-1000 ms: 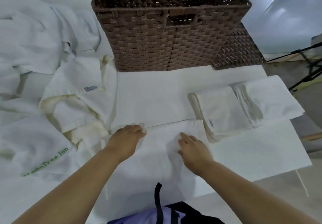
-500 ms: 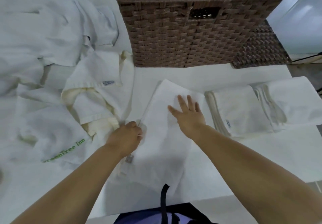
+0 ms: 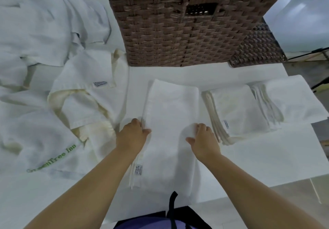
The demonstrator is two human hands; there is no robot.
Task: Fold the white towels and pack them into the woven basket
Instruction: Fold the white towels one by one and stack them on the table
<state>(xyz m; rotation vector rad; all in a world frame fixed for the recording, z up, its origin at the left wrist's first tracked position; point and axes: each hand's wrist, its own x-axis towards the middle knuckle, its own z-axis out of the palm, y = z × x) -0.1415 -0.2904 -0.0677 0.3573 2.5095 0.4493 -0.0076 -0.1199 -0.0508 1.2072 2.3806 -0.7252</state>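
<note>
Half-folded towel (image 3: 171,122) lies centrally by the tabletop's near edge, short of the woven basket (image 3: 178,29). Left hand (image 3: 132,136) and right hand (image 3: 204,139): each grip clamped on a long edge. Risk: uneven lifting could skew the layers.

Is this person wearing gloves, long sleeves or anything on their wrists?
No. The left hand and right hand are bare, and both forearms are uncovered as far as the picture shows. No watch, ring or bracelet is visible. Below them, a purple garment with a black strap shows.
</note>
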